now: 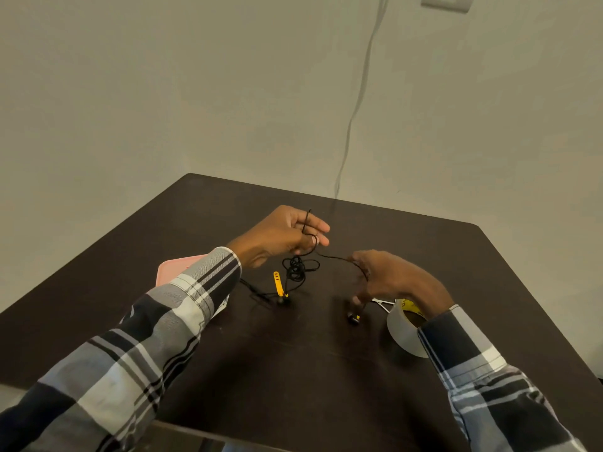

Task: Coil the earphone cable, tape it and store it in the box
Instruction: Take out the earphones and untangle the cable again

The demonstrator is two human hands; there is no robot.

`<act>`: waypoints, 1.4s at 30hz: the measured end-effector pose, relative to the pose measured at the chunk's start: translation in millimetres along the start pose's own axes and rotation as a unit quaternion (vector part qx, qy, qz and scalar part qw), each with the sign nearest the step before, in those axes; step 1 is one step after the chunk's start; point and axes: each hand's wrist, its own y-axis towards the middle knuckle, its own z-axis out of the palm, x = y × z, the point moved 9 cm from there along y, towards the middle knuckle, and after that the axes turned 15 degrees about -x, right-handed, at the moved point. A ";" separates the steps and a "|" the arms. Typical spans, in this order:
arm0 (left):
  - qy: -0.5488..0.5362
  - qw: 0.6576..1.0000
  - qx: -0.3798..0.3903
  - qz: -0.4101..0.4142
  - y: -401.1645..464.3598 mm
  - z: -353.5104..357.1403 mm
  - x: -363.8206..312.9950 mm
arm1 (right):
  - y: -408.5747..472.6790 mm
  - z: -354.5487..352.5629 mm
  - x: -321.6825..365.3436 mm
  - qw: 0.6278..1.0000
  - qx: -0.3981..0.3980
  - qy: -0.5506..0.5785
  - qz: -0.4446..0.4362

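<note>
while both hands' fingers pinch the earphone cable, its taut span runs left-right between them.

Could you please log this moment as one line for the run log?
step: coiling | left hand: holds earphone cable | right hand: holds cable | tape roll: on table | pink box: behind left sleeve
</note>
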 end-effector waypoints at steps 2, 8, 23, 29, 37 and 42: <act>0.005 1.000 -0.007 0.014 0.3 -1.2 -5.4 | -0.1 -10.6 8.1 0.996 -0.026 0.080 -0.003; 0.030 0.996 -0.073 0.047 6.0 -6.2 -19.9 | -17.2 -57.6 31.3 0.897 -0.304 0.320 0.007; 0.101 0.984 -0.100 0.108 19.9 -24.6 -32.4 | -4.6 -33.9 48.9 0.778 -0.220 0.585 0.068; 0.183 0.967 -0.106 0.140 24.5 -25.5 -16.1 | -3.9 -42.4 46.4 0.715 -0.175 0.670 0.092; 0.216 0.962 -0.112 0.124 24.5 -28.6 -1.3 | -3.8 -46.9 41.0 0.674 -0.151 0.715 0.112; 0.060 0.996 -0.035 -0.059 9.6 -11.3 24.0 | -4.3 -47.8 43.6 0.653 -0.130 0.740 0.095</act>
